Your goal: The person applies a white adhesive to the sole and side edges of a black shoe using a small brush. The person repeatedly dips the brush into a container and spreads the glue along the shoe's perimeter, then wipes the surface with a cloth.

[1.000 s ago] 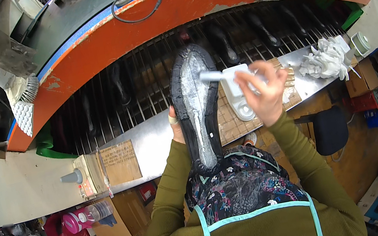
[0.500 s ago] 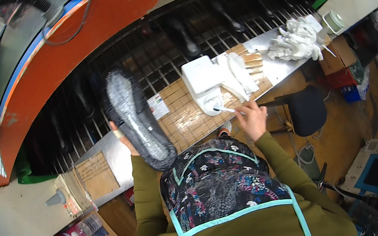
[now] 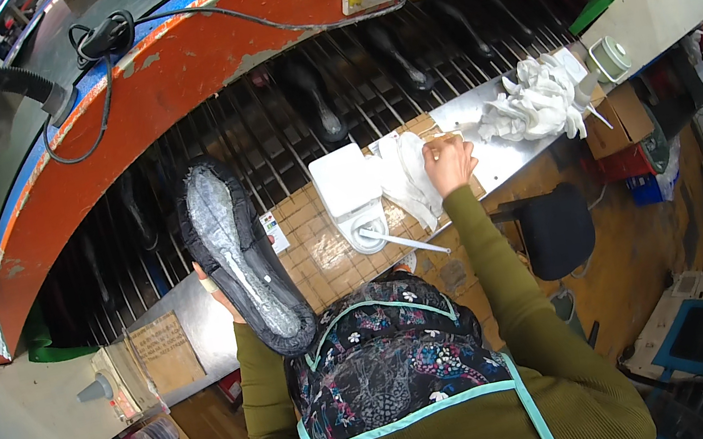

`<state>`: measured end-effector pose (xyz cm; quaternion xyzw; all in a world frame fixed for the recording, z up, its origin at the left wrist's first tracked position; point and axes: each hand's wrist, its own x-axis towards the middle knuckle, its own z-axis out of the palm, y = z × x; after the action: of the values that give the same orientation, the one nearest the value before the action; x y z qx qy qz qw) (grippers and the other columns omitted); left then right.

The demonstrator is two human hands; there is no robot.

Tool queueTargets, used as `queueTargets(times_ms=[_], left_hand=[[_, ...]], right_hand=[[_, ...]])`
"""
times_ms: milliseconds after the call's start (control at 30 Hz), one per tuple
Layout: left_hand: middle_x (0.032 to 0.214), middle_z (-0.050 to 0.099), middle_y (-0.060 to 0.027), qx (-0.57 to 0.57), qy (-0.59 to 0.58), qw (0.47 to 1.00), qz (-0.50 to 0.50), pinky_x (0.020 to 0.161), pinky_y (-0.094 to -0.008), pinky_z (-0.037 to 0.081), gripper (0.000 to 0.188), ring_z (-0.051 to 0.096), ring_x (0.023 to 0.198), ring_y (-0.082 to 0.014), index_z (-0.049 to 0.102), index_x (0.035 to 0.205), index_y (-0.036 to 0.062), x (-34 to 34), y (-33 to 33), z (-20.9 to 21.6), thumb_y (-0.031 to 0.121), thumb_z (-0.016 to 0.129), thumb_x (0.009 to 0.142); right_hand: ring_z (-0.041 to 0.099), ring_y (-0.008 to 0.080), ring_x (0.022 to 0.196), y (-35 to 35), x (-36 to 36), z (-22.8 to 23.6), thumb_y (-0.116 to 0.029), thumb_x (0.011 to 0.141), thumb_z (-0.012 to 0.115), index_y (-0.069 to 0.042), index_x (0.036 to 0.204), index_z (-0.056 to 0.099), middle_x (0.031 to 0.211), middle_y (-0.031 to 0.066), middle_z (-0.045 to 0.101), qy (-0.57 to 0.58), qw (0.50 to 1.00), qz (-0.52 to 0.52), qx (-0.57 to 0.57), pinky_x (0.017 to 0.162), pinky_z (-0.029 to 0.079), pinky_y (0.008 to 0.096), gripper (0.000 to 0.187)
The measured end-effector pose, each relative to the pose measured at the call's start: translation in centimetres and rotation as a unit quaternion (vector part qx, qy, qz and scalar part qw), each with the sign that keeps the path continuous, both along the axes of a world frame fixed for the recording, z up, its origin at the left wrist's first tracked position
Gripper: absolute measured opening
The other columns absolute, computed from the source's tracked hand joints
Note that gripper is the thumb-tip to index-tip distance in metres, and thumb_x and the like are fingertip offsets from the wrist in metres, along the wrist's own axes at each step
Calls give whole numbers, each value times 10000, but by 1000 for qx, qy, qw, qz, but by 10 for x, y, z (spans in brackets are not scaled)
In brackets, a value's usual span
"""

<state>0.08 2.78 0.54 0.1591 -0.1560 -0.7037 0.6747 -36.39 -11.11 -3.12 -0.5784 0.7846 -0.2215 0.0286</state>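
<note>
My left hand (image 3: 216, 292) is closed around the side of a dark shoe upper (image 3: 270, 267), turned bottom up. Its underside shows a pale, shiny strip running down the middle. On the brown board at centre stands a white container (image 3: 345, 181) with a round opening at its near end. A white-handled brush (image 3: 407, 242) leans in that opening, its tip hidden inside. Over the right end of the board lies a folded white cloth (image 3: 406, 180). My right hand (image 3: 451, 162) has its fingers curled in a pinch at the cloth's right edge; the fingertips are partly hidden.
Beyond the board runs a rack of metal rods (image 3: 261, 132) with several dark shoes under an orange machine edge (image 3: 242, 27). A crumpled white cloth heap (image 3: 538, 102) lies at right, beside a pale green canister (image 3: 610, 56). A black stool (image 3: 558, 230) stands lower right.
My right hand has let go of the brush, which now rests in the container's opening, and has moved up to the white cloth. My left hand still holds the shoe upper.
</note>
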Motion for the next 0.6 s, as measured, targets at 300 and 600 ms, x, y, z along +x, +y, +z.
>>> queueTargets(times_ms=[300, 600], left_hand=[[1306, 514, -227, 6, 2, 999, 47, 857, -462, 547, 902, 597, 1043, -393, 346, 1439, 36, -29, -2, 25, 732, 394, 867], [1328, 507, -220, -6, 6, 999, 33, 903, -459, 529, 913, 592, 1072, -371, 344, 1439, 28, -28, -3, 18, 732, 410, 861]], right_hand=[[670, 229, 774, -55, -23, -18, -300, 616, 873, -67, 794, 677, 789, 90, 705, -91, 983, 43, 153, 800, 486, 369, 352], [668, 252, 767, -11, -38, -41, -50, 776, 725, -62, 1090, 658, 926, 102, 707, -362, 921, 140, -34, 759, 516, 339, 322]])
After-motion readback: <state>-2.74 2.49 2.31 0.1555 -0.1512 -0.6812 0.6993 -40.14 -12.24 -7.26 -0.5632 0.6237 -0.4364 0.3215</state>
